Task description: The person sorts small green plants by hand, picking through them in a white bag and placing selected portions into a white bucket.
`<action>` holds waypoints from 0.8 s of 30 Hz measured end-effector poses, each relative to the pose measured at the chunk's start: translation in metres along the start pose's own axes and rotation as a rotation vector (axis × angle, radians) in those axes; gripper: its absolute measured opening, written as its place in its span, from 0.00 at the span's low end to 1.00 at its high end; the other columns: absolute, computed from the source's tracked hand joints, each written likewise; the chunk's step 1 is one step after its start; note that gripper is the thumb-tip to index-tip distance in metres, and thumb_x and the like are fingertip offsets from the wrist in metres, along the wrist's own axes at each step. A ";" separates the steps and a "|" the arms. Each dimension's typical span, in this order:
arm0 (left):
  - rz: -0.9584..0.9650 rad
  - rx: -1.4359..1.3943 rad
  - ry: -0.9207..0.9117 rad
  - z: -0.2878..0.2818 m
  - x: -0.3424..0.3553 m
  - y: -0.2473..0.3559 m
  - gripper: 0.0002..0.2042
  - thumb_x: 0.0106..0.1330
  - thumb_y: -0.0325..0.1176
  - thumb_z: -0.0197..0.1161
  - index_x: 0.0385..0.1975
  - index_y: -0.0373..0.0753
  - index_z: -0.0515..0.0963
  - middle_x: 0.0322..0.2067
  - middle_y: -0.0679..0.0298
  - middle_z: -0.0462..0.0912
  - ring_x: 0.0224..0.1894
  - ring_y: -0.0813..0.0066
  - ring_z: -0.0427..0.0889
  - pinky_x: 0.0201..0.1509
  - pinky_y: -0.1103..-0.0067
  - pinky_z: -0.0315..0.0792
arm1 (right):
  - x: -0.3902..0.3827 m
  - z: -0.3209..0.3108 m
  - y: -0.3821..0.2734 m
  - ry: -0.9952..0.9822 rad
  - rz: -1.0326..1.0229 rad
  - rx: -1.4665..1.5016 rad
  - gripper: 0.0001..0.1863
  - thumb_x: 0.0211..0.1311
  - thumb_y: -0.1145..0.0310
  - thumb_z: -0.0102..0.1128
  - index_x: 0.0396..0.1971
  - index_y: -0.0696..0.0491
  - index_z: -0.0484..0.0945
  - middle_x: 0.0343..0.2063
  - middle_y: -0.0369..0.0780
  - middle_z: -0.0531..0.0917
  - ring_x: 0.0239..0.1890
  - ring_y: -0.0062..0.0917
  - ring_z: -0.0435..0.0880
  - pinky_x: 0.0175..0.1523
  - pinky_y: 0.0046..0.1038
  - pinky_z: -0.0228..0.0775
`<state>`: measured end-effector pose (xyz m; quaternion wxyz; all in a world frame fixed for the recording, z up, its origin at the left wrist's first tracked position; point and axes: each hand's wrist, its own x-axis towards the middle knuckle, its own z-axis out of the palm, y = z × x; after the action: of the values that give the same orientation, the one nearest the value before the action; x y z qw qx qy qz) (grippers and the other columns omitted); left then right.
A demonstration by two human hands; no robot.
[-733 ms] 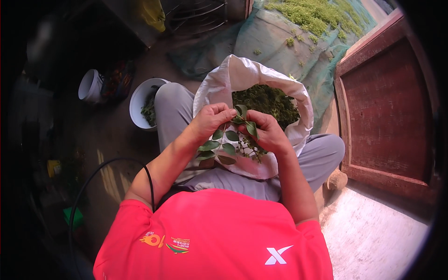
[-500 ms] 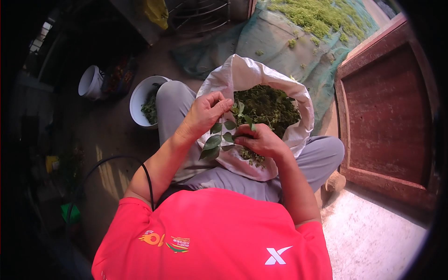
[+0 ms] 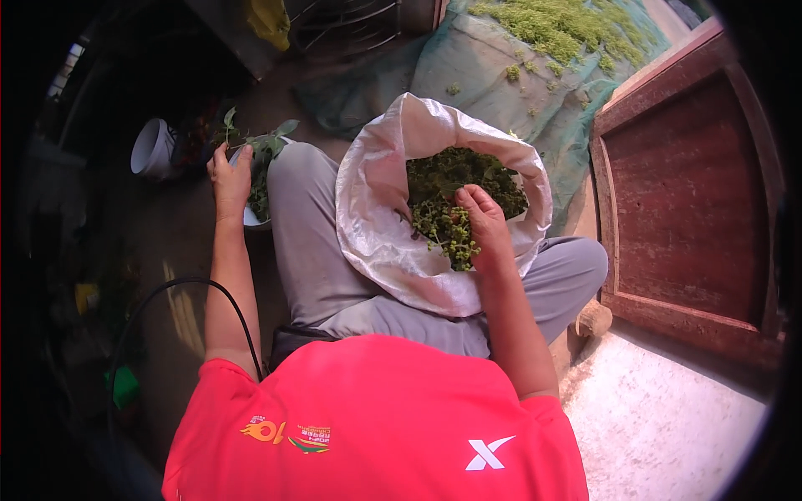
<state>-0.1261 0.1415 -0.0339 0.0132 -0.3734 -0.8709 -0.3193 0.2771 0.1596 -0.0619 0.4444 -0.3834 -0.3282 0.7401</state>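
A white woven sack (image 3: 372, 238) with a rolled rim stands open between my bent legs. It holds a heap of dark green berry clusters (image 3: 476, 167). My right hand (image 3: 487, 224) is over the sack's mouth, thumb and fingertips closed on a bunch of small green berries (image 3: 455, 240) that hangs below them. Out to the left, my left hand (image 3: 230, 179) is raised at a white bucket (image 3: 256, 220), its fingers closed on a leafy sprig (image 3: 227, 132). Loose green leaves (image 3: 257, 196) lie in the bucket, partly hidden by my hand and knee.
Another white bucket (image 3: 154, 149) stands farther left. Beyond the sack, green netting (image 3: 434, 71) is spread with light green clusters (image 3: 568, 29). A reddish wooden door panel (image 3: 685, 192) stands on the right. A black cable (image 3: 171, 284) loops by my left arm.
My left hand has moved from the sack to the bucket on the left, taking the leafy sprig with it. My right hand has shifted slightly up, and the berry bunch now hangs from it.
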 end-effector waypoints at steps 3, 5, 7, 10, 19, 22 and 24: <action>0.421 -0.196 0.059 -0.009 -0.036 0.048 0.20 0.59 0.34 0.63 0.50 0.37 0.71 0.50 0.55 0.73 0.53 0.57 0.71 0.57 0.70 0.66 | -0.006 0.006 -0.004 -0.004 -0.031 -0.061 0.06 0.64 0.67 0.58 0.34 0.54 0.76 0.27 0.26 0.74 0.30 0.08 0.69 0.36 0.13 0.60; 0.645 -0.250 0.062 -0.021 -0.068 0.106 0.17 0.59 0.30 0.63 0.48 0.36 0.74 0.45 0.56 0.76 0.49 0.61 0.74 0.54 0.73 0.68 | -0.007 0.016 -0.010 -0.074 -0.037 -0.058 0.06 0.64 0.67 0.58 0.33 0.54 0.76 0.27 0.26 0.74 0.30 0.08 0.68 0.37 0.13 0.60; 0.791 -0.431 -0.234 -0.018 -0.090 0.137 0.13 0.59 0.28 0.63 0.43 0.35 0.76 0.41 0.59 0.78 0.46 0.68 0.77 0.51 0.77 0.69 | -0.009 0.019 -0.012 -0.108 -0.061 -0.105 0.06 0.64 0.67 0.58 0.33 0.54 0.76 0.26 0.26 0.74 0.30 0.08 0.68 0.36 0.13 0.60; 0.553 -0.797 -0.795 -0.004 -0.133 0.151 0.09 0.60 0.27 0.63 0.39 0.33 0.77 0.34 0.64 0.79 0.37 0.79 0.78 0.42 0.83 0.71 | -0.014 0.034 -0.012 -0.160 -0.038 -0.183 0.06 0.64 0.67 0.57 0.32 0.55 0.75 0.26 0.27 0.74 0.30 0.08 0.68 0.35 0.13 0.60; 0.708 -0.876 -0.886 0.013 -0.145 0.132 0.03 0.61 0.24 0.61 0.31 0.32 0.77 0.26 0.66 0.76 0.27 0.83 0.76 0.30 0.85 0.70 | -0.024 0.022 -0.008 -0.269 0.187 -0.164 0.10 0.63 0.63 0.58 0.37 0.55 0.77 0.27 0.29 0.77 0.29 0.11 0.72 0.36 0.14 0.64; 0.263 -1.072 -0.857 -0.002 -0.111 0.122 0.03 0.64 0.26 0.59 0.32 0.34 0.76 0.27 0.70 0.76 0.23 0.86 0.73 0.28 0.89 0.69 | -0.019 0.026 -0.012 -0.220 0.177 -0.218 0.13 0.62 0.64 0.59 0.42 0.56 0.77 0.30 0.30 0.78 0.31 0.11 0.73 0.38 0.14 0.65; 0.161 -1.044 -0.525 -0.012 -0.067 0.103 0.04 0.65 0.28 0.58 0.34 0.35 0.75 0.25 0.71 0.75 0.23 0.88 0.73 0.28 0.90 0.69 | -0.014 0.016 -0.009 -0.155 0.181 -0.201 0.13 0.62 0.64 0.59 0.41 0.56 0.77 0.26 0.30 0.77 0.27 0.11 0.72 0.33 0.13 0.62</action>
<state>-0.0124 0.1452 0.0149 -0.3642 -0.4619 -0.5415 -0.6007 0.2712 0.1479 -0.0424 0.3084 -0.3960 -0.3981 0.7679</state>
